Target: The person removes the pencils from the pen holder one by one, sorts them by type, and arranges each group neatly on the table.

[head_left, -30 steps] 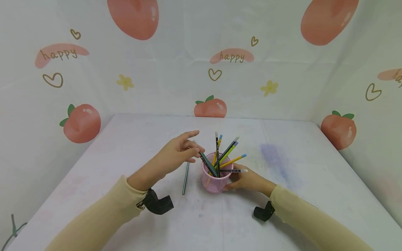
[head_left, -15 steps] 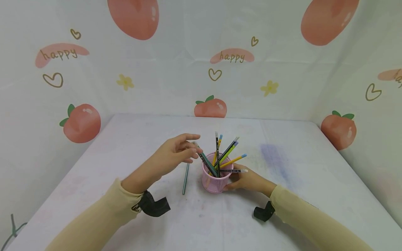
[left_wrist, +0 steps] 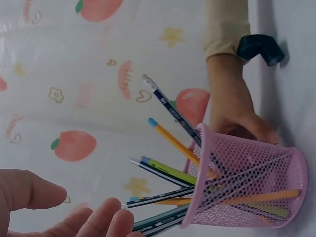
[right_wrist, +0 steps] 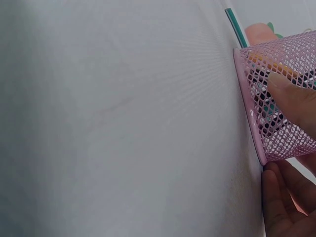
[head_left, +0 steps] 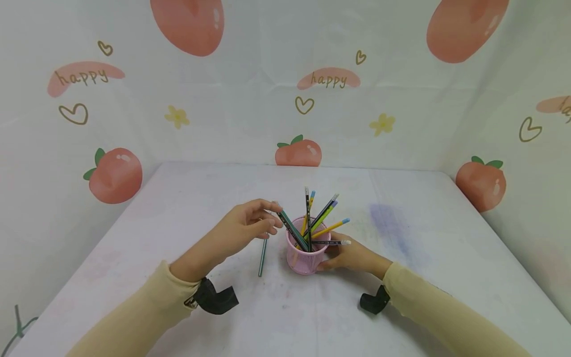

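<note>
A pink mesh pen holder (head_left: 303,263) stands upright on the table with several pencils leaning in it: black, yellow, lime and dark green ones. My right hand (head_left: 354,255) grips the holder's right side low down, with the thumb (right_wrist: 291,98) on the mesh in the right wrist view. To the holder's left, my left hand (head_left: 243,225) hovers beside the tops of the dark green pencils (head_left: 292,229). Its thumb and fingers are apart and hold nothing; whether a fingertip touches a pencil, I cannot tell. A green pencil (head_left: 263,258) lies on the table below that hand, its far end hidden.
The white-covered table (head_left: 401,317) bears a faint purple stain (head_left: 390,228) on the right. A white backdrop (head_left: 250,114) printed with fruit encloses the back and sides. Black wrist cameras sit on both wrists.
My left hand has drawn back left and lower, away from the pencil tops, its index finger less raised. The right hand and pen holder have stayed in place.
</note>
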Demonstrator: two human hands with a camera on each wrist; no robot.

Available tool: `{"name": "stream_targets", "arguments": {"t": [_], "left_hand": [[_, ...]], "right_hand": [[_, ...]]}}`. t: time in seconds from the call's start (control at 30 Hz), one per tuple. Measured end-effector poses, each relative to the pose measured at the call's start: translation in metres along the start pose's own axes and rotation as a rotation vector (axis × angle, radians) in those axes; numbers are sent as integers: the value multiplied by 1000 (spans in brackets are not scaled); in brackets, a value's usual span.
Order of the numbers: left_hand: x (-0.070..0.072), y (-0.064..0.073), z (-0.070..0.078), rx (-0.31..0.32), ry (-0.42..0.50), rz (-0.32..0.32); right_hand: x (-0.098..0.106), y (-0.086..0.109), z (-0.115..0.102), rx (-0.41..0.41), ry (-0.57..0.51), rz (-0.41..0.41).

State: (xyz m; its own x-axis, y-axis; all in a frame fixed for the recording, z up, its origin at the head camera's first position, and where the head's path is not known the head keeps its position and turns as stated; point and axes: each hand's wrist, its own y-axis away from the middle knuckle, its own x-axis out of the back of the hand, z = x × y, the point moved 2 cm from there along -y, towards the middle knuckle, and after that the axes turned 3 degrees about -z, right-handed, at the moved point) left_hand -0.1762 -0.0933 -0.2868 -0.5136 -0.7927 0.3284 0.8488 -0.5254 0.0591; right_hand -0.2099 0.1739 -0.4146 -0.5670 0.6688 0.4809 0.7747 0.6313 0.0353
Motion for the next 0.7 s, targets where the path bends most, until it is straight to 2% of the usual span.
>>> {"name": "stream_targets", "arguments": {"t": [0.27,0.47,0.7], "left_hand": [[-5,-4,-16,48,-52,-11],[-6,-10,-22,85,-87,-7],[-5,-15,-22,70,-99,-7]], "right_hand": [[0,0,-1,-9,15,2],[0,0,-1,0,11,0],[0,0,-1,-19,1,0]]}}
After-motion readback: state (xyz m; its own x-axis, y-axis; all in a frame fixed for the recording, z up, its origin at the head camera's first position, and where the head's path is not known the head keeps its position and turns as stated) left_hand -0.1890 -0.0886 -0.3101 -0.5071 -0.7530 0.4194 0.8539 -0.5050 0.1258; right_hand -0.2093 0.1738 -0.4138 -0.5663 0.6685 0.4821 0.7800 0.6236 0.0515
